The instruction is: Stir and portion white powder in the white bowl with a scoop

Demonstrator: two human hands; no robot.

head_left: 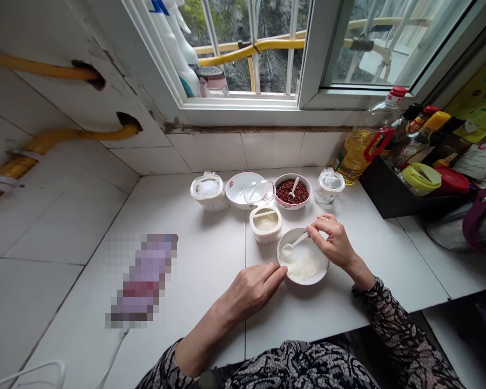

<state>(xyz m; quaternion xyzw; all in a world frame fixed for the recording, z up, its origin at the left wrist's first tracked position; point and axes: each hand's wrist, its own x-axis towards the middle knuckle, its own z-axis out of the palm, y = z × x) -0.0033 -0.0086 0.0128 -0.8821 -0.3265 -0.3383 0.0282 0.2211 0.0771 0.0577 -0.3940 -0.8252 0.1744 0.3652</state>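
Left hand (256,287) grips round white bowl (308,282) between hands; right hand (331,239) pinches white plastic spoon (297,241) (brisk stirring might spill powdery white contents (304,266)).

This is a kitchen, shown by the oil bottle (353,154), seasoning bottles (416,141) and tiled wall (210,151).

Daylight came from the far window (314,102), soft and cool. Counter (166,216) read bright, left wall tiles (36,205) greyer, tray (383,194) at right near-black. Soft shadows fell on the near side of bowl (308,282) and left hand (254,289). Both looked sharp. Wide-angle stretch showed toward the edges. Mosaic patch (143,283) at left was heavily pixelated.
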